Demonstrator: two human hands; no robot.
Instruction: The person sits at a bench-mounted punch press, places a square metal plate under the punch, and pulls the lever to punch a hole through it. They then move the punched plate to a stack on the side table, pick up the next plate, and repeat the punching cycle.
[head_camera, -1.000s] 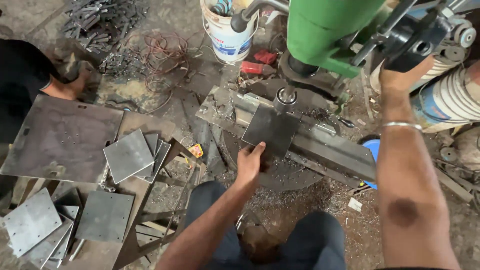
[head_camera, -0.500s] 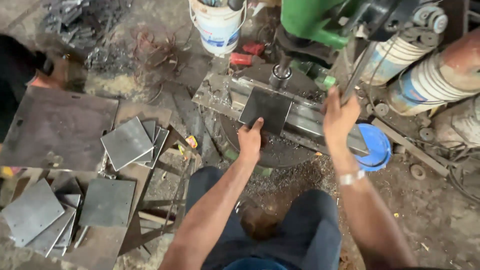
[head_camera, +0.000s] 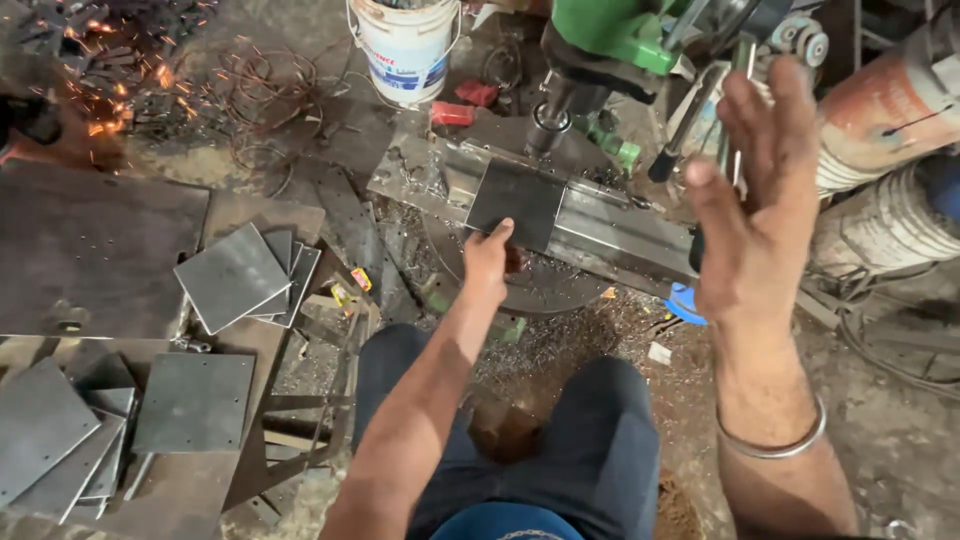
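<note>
Scattered metal shavings and offcuts cover the dirty workshop floor (head_camera: 600, 330) around a green drill press (head_camera: 610, 35), which serves as the landmark for everything else. Directly below the drill's chuck lies a dark square steel plate (head_camera: 517, 203), flat on the long grey drill bench (head_camera: 620, 225). The left hand (head_camera: 487, 265) pinches the plate's near edge, thumb on top and fingers tucked beneath, so it is clamped on the plate. The right hand (head_camera: 755, 215) hangs in the air to the right of the drill, palm open and fingers spread apart, holding nothing; it is just in front of the black-knobbed feed lever (head_camera: 685, 125), though whether it touches the lever cannot be told. A thin metal bangle (head_camera: 775, 445) circles that wrist.

Beyond the drill, to its left, stands a white plastic bucket (head_camera: 405, 45), with small red objects (head_camera: 465, 105) lying between the two. Right of the drill are stacked banded drums (head_camera: 890, 170). A blue round thing (head_camera: 685, 300) peeks out below the bench's right end.

Well to the left of the drill, a fanned stack of similar grey plates (head_camera: 240, 275) rests on a big rusty sheet (head_camera: 90, 250), and more plates (head_camera: 130, 410) lie nearer the camera. Far left of the drill, at the top corner, orange sparks (head_camera: 110, 70) fly beside a tangle of wire (head_camera: 250, 90).
</note>
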